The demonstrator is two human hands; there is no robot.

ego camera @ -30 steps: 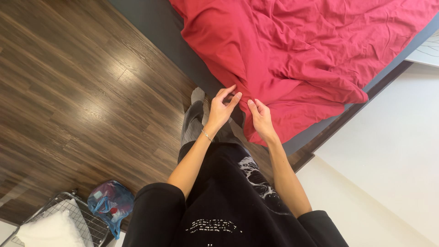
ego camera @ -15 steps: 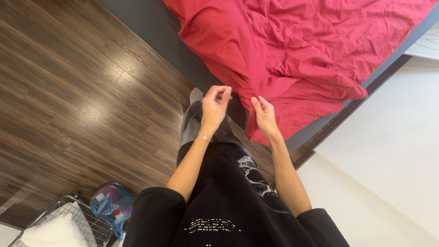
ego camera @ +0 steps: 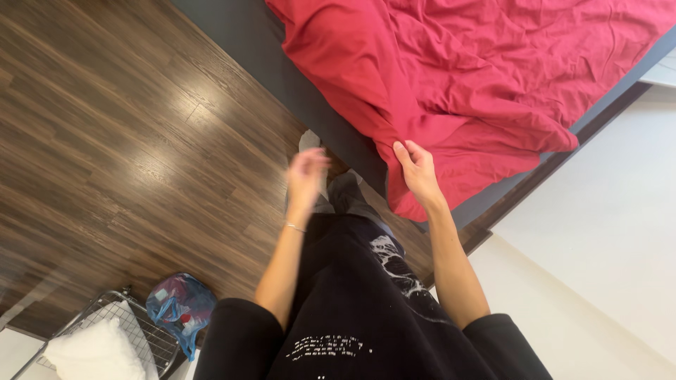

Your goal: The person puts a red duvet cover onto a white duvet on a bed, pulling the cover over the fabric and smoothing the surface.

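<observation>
Right hand (ego camera: 417,171): fingers pinching red sheet (ego camera: 479,84) at bed (ego camera: 282,49) edge. Left hand (ego camera: 304,176): blurring, finger state untellable, hovering free. Risk: one-handed grip slipping, sheet sliding floorward.

The sheet (ego camera: 486,77) lay on the bed (ego camera: 282,42), ahead and to the right. The right hand (ego camera: 417,171) touched its near edge, and the left hand (ego camera: 304,176) hung just left of it, over the floor (ego camera: 120,141). Near the person's left side, a bag (ego camera: 179,308) sat beside a rack (ego camera: 141,334) holding a pillow (ego camera: 95,352).
</observation>
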